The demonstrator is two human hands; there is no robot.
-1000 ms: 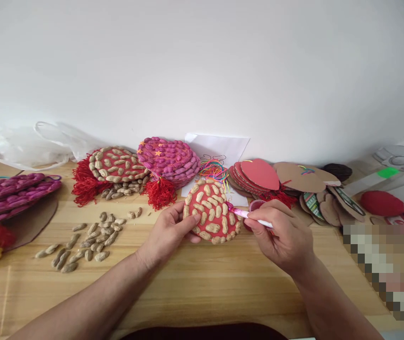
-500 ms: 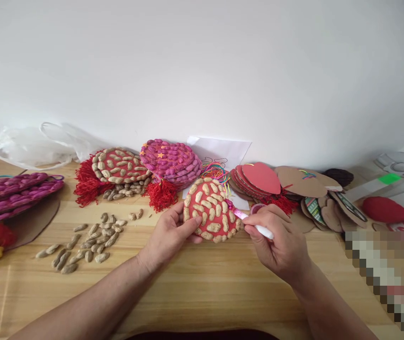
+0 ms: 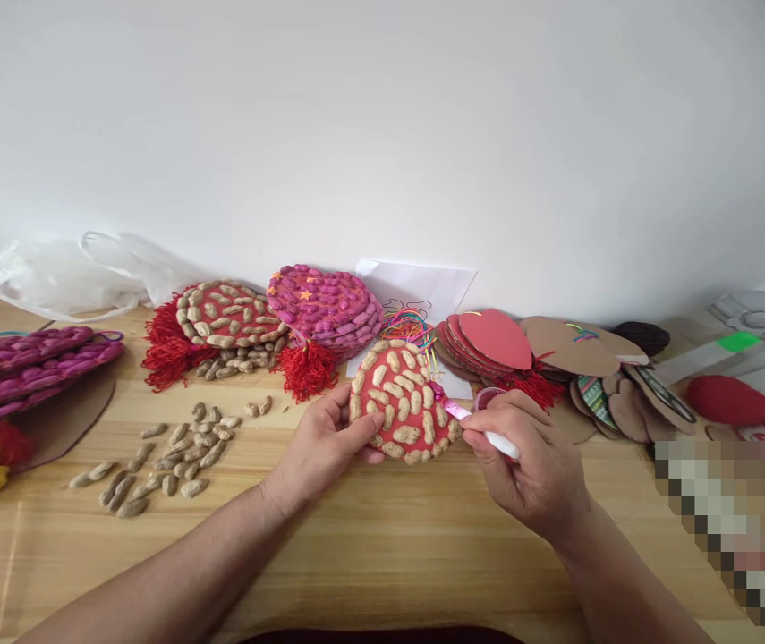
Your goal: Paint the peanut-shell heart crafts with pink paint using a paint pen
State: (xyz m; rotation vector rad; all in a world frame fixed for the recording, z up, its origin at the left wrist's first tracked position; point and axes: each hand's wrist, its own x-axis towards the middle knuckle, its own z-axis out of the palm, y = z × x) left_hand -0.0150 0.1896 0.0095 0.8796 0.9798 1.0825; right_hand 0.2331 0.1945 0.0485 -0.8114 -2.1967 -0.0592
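Note:
My left hand grips the left edge of a red heart-shaped card covered with peanuts, thumb on its face and fingers behind. Closed around a white-handled paintbrush is my right hand. The brush's magenta-stained tip touches the peanuts on the card's right edge, where a spot is coloured magenta. Most other peanuts on it are plain tan. Partly hidden behind my right hand is a small paint cup.
Loose peanuts lie to the left. Along the wall stand a peanut-covered red piece, magenta peanut pieces, red cards, cardboard shapes and a plastic bag. More magenta pieces are at far left.
The brush tip has shifted slightly down along the card's right edge. Both hands keep their holds, and the view has moved very slightly.

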